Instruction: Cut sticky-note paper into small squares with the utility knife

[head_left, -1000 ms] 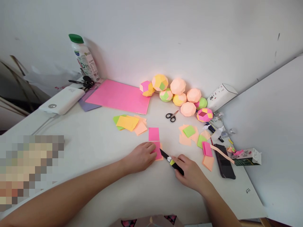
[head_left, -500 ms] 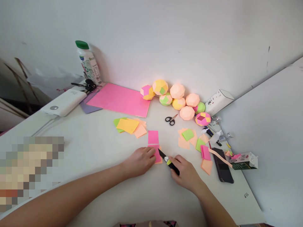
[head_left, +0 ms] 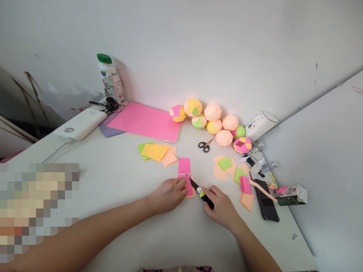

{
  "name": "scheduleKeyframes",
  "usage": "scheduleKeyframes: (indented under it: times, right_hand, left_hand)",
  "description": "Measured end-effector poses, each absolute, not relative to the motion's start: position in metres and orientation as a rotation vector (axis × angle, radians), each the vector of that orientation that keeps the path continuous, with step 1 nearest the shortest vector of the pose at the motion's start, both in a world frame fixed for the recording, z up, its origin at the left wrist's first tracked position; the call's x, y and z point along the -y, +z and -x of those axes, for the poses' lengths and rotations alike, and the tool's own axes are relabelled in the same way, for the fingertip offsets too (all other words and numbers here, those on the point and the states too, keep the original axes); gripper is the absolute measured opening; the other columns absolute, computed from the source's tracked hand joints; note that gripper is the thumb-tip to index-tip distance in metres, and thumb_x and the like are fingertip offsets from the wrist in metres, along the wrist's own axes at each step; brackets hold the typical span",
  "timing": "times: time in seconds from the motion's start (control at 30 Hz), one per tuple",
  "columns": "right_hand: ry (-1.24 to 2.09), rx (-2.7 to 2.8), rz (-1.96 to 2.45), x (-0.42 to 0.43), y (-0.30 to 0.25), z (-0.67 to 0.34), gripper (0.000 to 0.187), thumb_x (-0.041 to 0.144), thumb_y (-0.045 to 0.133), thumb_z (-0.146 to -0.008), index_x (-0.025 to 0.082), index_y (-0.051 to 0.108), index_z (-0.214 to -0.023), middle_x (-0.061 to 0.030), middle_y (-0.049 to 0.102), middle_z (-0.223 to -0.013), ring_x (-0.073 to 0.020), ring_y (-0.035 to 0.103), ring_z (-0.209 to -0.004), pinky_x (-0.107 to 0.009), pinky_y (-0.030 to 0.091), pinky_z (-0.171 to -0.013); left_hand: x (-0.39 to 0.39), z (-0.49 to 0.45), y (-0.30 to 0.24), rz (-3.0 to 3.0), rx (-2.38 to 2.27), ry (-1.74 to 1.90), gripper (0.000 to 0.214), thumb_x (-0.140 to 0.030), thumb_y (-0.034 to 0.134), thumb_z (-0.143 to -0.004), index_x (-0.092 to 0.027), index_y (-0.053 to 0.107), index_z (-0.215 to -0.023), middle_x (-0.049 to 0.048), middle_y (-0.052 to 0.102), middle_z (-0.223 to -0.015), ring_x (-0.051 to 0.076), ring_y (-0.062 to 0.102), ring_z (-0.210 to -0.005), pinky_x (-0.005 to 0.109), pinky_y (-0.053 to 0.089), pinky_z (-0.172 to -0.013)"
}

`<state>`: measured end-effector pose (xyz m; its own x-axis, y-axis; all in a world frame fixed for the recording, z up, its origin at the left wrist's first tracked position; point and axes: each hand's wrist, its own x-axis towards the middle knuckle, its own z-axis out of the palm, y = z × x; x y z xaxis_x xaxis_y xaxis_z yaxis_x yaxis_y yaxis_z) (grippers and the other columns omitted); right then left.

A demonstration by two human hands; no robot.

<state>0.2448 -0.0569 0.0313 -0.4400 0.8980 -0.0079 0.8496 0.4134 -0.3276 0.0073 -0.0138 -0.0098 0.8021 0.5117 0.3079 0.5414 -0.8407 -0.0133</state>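
Observation:
My right hand [head_left: 222,207] is closed round the black and lime-green handle of a utility knife [head_left: 202,194]. Its dark blade points up and left, with the tip at the upper edge of a pink paper square [head_left: 188,189]. With curled fingers held together, my left hand [head_left: 168,194] presses that square against the table and covers its left part. A peach sheet [head_left: 193,193] peeks out from beneath the pink one. Just beyond lies a second pink square [head_left: 184,165], a narrow gap apart from the first.
Small black scissors [head_left: 205,146] lie before several faceted paper balls [head_left: 224,138]. Loose yellow sheets [head_left: 154,152] and green sheets [head_left: 225,163] flank the middle. A large pink sheet [head_left: 147,122], a bottle [head_left: 112,81] and a white power bank [head_left: 82,124] are left; a phone [head_left: 266,202] is right.
The whole view has shifted slightly. My left hand still presses the pink square, and the knife stays at nearly the same spot, its tip by the square's upper edge.

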Motion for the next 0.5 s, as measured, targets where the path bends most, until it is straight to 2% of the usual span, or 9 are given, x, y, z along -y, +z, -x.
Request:
scheduleKeyframes:
  times: [0.5]
  right_hand:
    - [0.459, 2.458, 1.546, 0.0555, 0.0318, -0.2477, 0.05, 0.014, 0.047, -0.079, 0.017, 0.056, -0.127, -0.0089, 0.06, -0.095, -0.0196, 0.061, -0.079, -0.034, 0.056, -0.07]
  left_hand:
    - [0.0136, -0.0066, -0.0108, 2.886, 0.889, -0.506, 0.022, -0.004, 0.042, -0.079, -0.018, 0.045, -0.063, 0.0026, 0.041, -0.067, 0.015, 0.038, -0.056, 0.028, 0.029, -0.048]
